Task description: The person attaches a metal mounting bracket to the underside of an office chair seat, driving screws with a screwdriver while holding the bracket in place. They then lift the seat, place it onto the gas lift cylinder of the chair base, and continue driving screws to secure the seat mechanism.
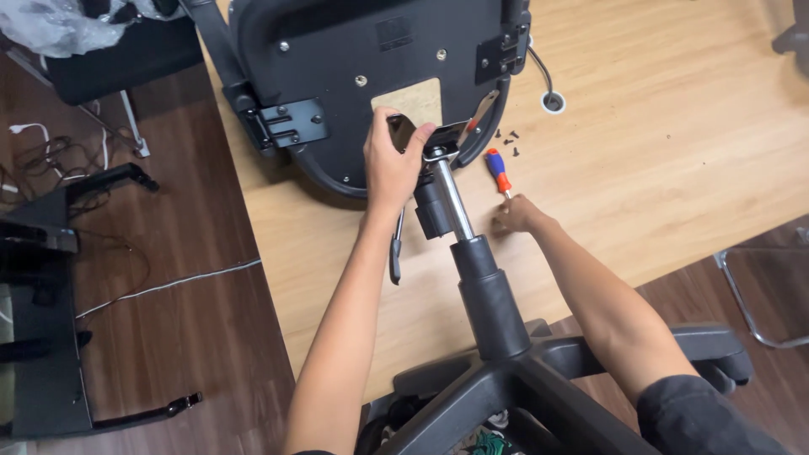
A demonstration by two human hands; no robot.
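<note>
**benchguy:** ok so what's each hand doing here?

**swivelfan:** The left hand (392, 164) is gripping the metal mechanism plate (434, 141) at the top of the gas lift column (455, 202), fingers curled around it and clamped tight. That plate is sitting right under the fingertips, against the underside of the upturned black chair seat (337, 50) just beyond the hand.

**benchguy:** and the right one?

**swivelfan:** The right hand (514, 216) is resting on the wooden table (674, 152), fingers bunched together. Can't tell if it's pinching anything. The orange and blue screwdriver (498, 171) is lying just past its fingertips, and a few small dark screws (508, 139) are sitting a bit further out. The black star base (506, 379) is tipping up near the forearms.
</note>
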